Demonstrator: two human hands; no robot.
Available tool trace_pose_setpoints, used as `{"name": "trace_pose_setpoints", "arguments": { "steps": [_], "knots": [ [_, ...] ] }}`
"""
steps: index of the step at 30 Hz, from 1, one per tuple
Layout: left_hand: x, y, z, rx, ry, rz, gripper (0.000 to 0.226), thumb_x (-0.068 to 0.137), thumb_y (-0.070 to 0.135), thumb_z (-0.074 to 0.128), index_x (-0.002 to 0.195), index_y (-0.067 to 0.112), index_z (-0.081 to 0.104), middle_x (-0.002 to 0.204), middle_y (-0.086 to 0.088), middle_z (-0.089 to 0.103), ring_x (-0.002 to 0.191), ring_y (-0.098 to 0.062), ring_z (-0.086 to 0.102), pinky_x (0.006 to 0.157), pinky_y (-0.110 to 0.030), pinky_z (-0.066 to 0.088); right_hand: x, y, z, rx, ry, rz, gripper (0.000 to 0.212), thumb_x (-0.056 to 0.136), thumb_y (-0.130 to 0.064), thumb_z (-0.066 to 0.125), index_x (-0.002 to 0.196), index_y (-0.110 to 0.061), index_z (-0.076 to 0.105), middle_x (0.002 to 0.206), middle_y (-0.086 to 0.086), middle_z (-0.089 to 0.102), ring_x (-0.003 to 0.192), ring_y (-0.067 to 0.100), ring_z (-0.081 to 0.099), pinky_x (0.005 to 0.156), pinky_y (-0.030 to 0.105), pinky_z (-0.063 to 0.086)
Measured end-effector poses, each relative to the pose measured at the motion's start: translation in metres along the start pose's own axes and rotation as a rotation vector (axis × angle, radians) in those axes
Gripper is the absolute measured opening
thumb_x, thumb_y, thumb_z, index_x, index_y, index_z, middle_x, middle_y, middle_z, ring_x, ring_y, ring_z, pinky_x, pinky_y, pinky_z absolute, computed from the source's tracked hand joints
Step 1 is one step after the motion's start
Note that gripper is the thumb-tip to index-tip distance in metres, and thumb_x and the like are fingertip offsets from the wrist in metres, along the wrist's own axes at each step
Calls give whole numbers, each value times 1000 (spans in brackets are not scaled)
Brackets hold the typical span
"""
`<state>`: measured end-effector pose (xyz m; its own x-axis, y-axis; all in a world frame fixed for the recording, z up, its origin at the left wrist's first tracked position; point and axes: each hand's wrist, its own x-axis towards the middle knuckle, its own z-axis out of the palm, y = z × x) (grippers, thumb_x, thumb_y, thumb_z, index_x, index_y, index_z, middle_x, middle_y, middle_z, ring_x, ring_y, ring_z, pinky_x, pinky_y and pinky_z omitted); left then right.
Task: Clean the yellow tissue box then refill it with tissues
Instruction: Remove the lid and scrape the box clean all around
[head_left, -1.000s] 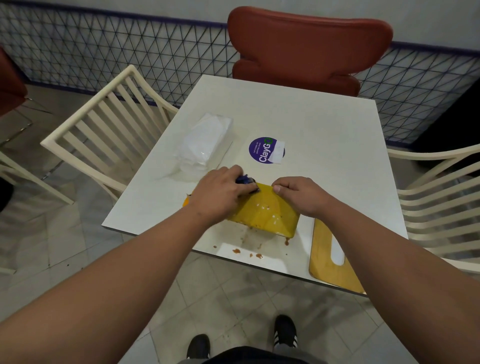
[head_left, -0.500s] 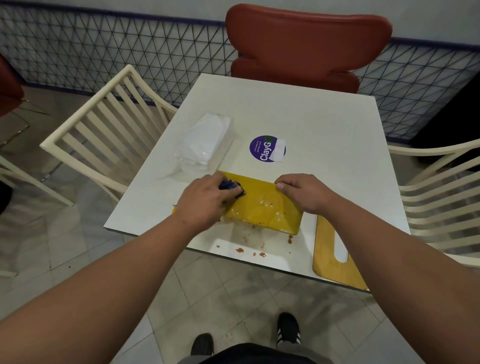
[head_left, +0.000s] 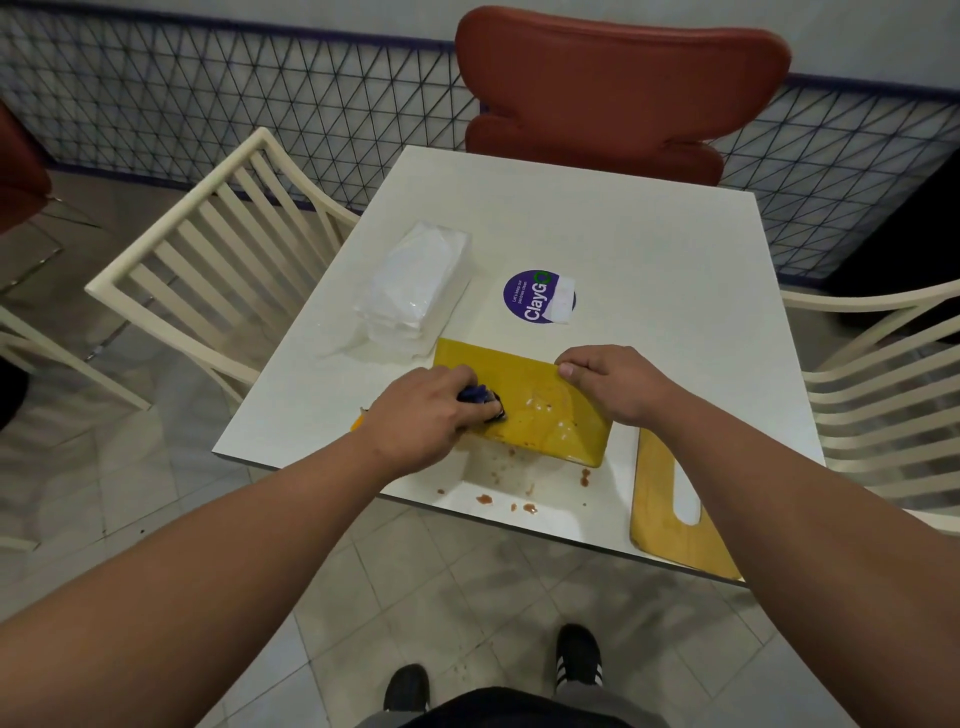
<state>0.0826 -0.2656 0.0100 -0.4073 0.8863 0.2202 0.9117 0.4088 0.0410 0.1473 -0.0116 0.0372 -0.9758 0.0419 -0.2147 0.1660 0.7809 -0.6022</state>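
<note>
Cleaning step: left hand (head_left: 422, 415) gripping blue cloth (head_left: 480, 399), scrubbing yellow box (head_left: 540, 402); right hand (head_left: 610, 382) pinching box's far edge. Next: wipe remaining specks; tissue pack (head_left: 415, 288) waiting behind box.

The yellow tissue box (head_left: 540, 402) is laid flat near the table's front edge, its glossy upper face marked with wet smears and brown specks. The clear-wrapped pack of white tissues (head_left: 415, 288) is set just beyond its far left corner.
</note>
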Motion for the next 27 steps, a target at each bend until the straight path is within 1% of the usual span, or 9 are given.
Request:
{"name": "trace_pose_setpoints", "arguments": {
  "steps": [4, 8, 10, 13, 16, 20, 24, 25, 27],
  "knots": [
    [16, -4, -6, 10, 93, -139, 38, 79, 10, 72, 113, 25, 70, 89, -12, 57, 65, -31, 55, 54, -34, 44, 0, 0, -2, 16, 12, 13, 30, 102, -33, 41, 118, -20, 63, 110, -5, 59, 102, 15, 51, 84, 27, 36],
    [-6, 6, 6, -14, 37, -44, 32, 89, 22, 48, 113, 27, 70, 88, -11, 58, 64, -29, 53, 52, -32, 42, 1, -2, -1, 10, 8, -4, 30, 102, -32, 41, 118, -19, 63, 110, -4, 59, 101, 14, 50, 83, 28, 36],
    [-16, 4, 9, 7, 5, -38, 30, 89, 22, 51, 112, 28, 70, 90, -10, 59, 64, -28, 54, 52, -32, 43, 0, -2, -1, 30, 15, -1, 29, 102, -31, 42, 117, -19, 64, 108, -5, 59, 100, 15, 51, 83, 28, 38],
    [-24, -6, 8, 0, 113, -218, 28, 84, 19, 67, 111, 27, 71, 91, -11, 60, 66, -29, 56, 54, -32, 48, 0, -1, -2, 40, 26, -2, 29, 102, -30, 42, 115, -19, 65, 107, -4, 60, 100, 16, 52, 83, 29, 39],
    [-32, 9, 16, -82, 183, -399, 30, 84, 25, 61, 112, 24, 71, 92, -11, 60, 66, -30, 58, 53, -31, 50, 0, -1, 0, 42, 24, -2, 28, 102, -30, 42, 114, -19, 65, 106, -5, 61, 99, 16, 53, 82, 28, 39],
    [-36, 37, 32, -92, 152, -380, 31, 85, 27, 62, 115, 23, 69, 90, -9, 59, 61, -28, 56, 48, -30, 48, -1, -2, 0, 39, 20, -2, 28, 102, -31, 42, 114, -20, 65, 105, -6, 61, 100, 17, 54, 85, 30, 42],
    [-43, 33, 35, -165, 271, -622, 30, 85, 25, 65, 115, 22, 70, 88, -10, 58, 59, -27, 55, 46, -31, 50, -1, -2, -1, 29, 14, -3, 29, 102, -31, 41, 114, -19, 65, 104, -6, 60, 99, 16, 53, 84, 30, 41],
    [-43, 37, 37, -173, 285, -639, 31, 85, 24, 68, 116, 22, 69, 89, -9, 58, 60, -27, 56, 47, -31, 50, -1, -2, -1, 27, 13, -5, 29, 102, -31, 42, 114, -19, 65, 105, -6, 60, 99, 16, 53, 83, 29, 40],
    [-40, 49, 41, -163, 262, -571, 32, 83, 23, 73, 115, 20, 69, 90, -8, 60, 62, -26, 57, 49, -29, 48, 0, -2, 0, 16, 11, -7, 29, 102, -32, 41, 116, -19, 64, 106, -6, 60, 100, 16, 53, 84, 29, 39]
  ]
}}
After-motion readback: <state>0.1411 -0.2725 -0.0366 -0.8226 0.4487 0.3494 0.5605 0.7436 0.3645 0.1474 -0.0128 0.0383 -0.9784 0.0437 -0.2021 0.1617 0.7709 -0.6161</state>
